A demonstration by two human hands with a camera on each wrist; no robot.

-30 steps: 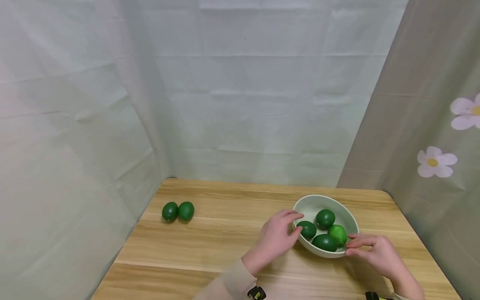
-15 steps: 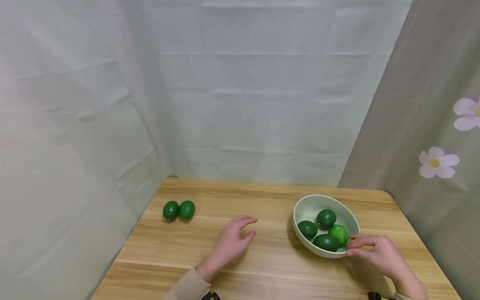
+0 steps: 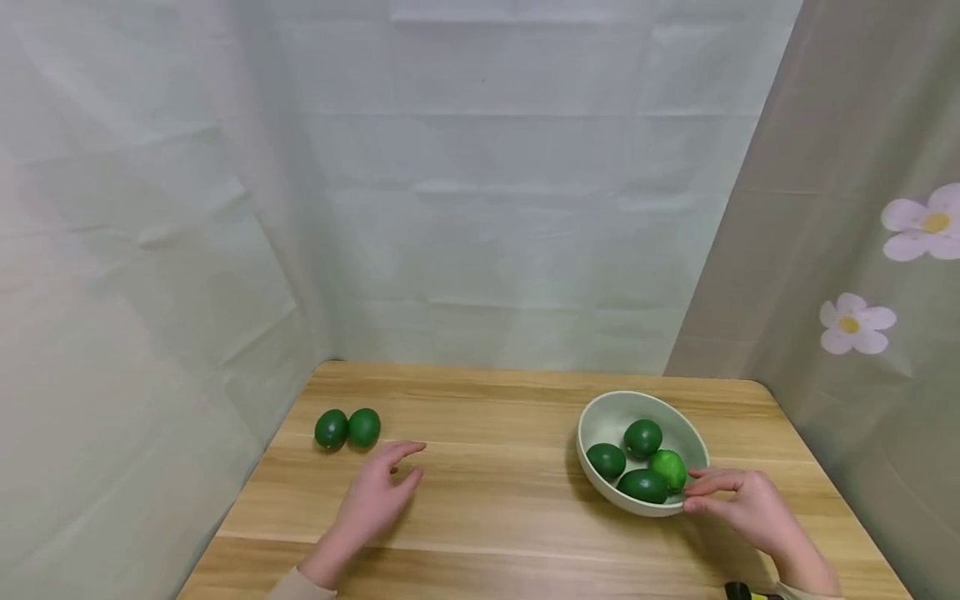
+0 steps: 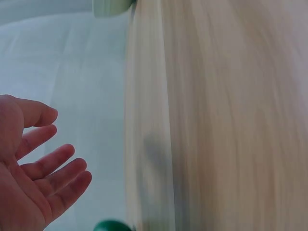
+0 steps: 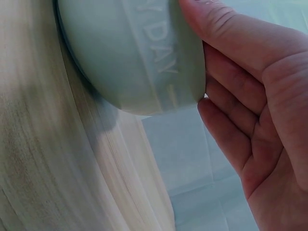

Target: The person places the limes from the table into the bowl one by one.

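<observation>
My left hand (image 3: 372,497) is in the air over the left part of the table, thumb and fingers apart and holding nothing. Just beyond it, two dark green egg-shaped fruits (image 3: 348,428) lie side by side. My right hand (image 3: 738,504) pinches the near right rim of a pale green bowl (image 3: 609,415). Raised letters mark the bowl's outer wall (image 5: 120,53) in the right wrist view. Inside the bowl are several dark green fruits (image 3: 642,486) and one brighter, lime-like fruit (image 3: 669,468).
The wood-grain table (image 3: 495,417) has rounded far corners. Pale cloth (image 3: 510,208) hangs behind it and along the left, and a flowered curtain (image 3: 853,323) stands at the right. A dark strap (image 3: 738,590) sits at my right wrist.
My left hand has left the bowl's left rim and moved left across the table towards the two fruits. My right hand has stayed on the bowl, whose contents look the same.
</observation>
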